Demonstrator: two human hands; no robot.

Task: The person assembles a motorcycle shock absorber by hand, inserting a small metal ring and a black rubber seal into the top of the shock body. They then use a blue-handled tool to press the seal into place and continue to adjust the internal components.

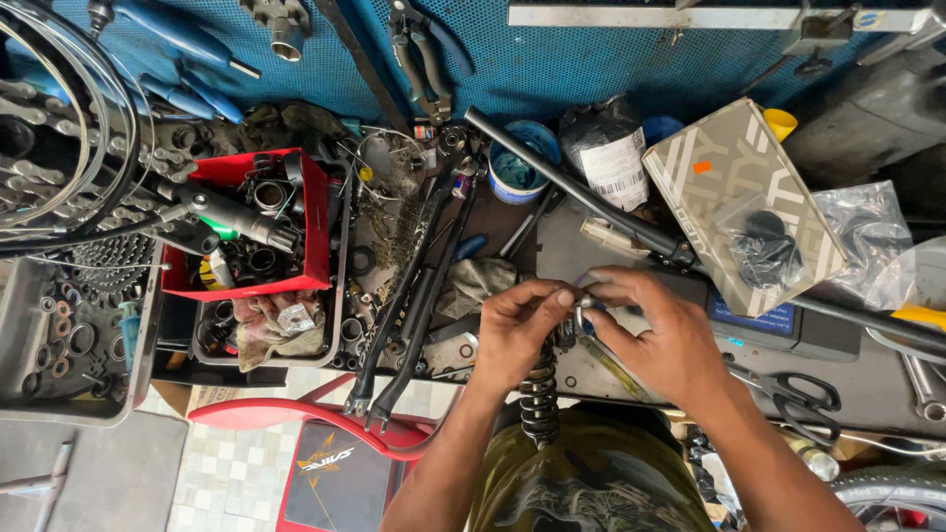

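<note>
Centrally, I hold the coil-spring shock absorber (540,394) upright over the cluttered worktop (591,246), its top fitting not yet seated, as far as I can judge. My left hand (517,330) and right hand (662,340) each close a narrow grip on the small metal fitting (583,301) at its upper end.
</note>
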